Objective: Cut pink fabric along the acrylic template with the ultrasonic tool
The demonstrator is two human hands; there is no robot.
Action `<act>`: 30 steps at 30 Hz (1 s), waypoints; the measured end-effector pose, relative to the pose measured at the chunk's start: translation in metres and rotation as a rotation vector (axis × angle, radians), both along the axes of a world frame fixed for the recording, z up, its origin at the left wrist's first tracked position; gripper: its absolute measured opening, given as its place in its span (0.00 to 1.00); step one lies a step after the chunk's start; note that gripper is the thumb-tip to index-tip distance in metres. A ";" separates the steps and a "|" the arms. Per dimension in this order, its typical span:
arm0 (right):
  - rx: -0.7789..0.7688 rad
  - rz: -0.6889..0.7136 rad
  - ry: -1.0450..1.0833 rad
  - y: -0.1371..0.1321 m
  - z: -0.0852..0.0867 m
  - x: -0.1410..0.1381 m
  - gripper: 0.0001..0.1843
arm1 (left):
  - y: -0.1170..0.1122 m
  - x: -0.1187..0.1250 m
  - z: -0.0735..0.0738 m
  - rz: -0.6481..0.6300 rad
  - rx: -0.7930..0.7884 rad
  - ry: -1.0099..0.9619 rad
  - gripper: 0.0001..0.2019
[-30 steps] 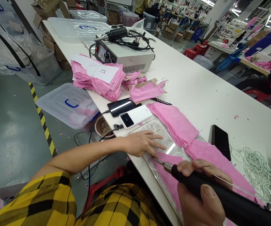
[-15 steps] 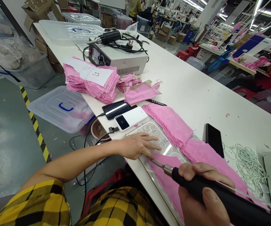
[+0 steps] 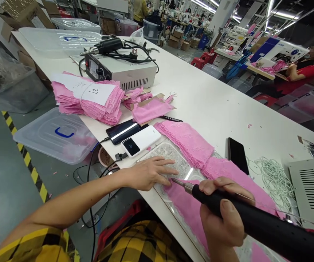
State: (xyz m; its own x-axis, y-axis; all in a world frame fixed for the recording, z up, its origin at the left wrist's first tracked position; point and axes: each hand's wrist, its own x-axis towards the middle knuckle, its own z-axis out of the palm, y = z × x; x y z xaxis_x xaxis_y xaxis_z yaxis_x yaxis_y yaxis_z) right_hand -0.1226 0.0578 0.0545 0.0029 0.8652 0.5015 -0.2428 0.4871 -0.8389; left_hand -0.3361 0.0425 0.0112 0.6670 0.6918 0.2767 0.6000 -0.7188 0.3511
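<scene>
My right hand [image 3: 225,211] is wrapped round a black ultrasonic welding handpiece [image 3: 250,225], which has a slim metal tip. That tip meets the upper corner of a pink fabric piece [image 3: 185,203] lying on a clear plastic board [image 3: 165,151]. My left hand [image 3: 151,173] lies flat there, fingers spread, a fingertip at the same corner close beside the tip. Whether the tip presses into the cloth I cannot tell. Beyond the board edge are two stacks of pink lace-edged pieces, one farther [image 3: 185,140] and one nearer [image 3: 233,176], the latter partly behind the handpiece.
A white power bank [image 3: 143,140], a dark phone [image 3: 122,131] and another phone [image 3: 237,155] lie around the board. Farther back are a tied pink bundle [image 3: 88,96] and a control box [image 3: 135,74] with a second handpiece. Pale elastic cord [image 3: 275,182] is heaped at right.
The whole view has shifted, so the table appears farther left. Both hands and the handpiece keep nearly the same place over the pink piece.
</scene>
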 end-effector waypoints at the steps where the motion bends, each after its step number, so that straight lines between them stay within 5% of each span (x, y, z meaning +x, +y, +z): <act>1: -0.007 0.001 -0.007 0.000 0.000 0.001 0.06 | 0.000 0.000 0.000 0.004 0.003 0.001 0.23; 18: 0.020 -0.004 0.051 0.004 0.005 -0.002 0.06 | 0.001 -0.001 -0.003 -0.009 0.045 -0.042 0.25; 25: -0.052 -0.297 0.071 0.018 0.015 0.049 0.08 | 0.000 -0.004 0.000 -0.007 0.072 -0.134 0.20; 30: -0.104 -0.406 0.111 0.018 0.011 0.085 0.08 | -0.012 0.028 0.006 0.030 0.188 -0.034 0.17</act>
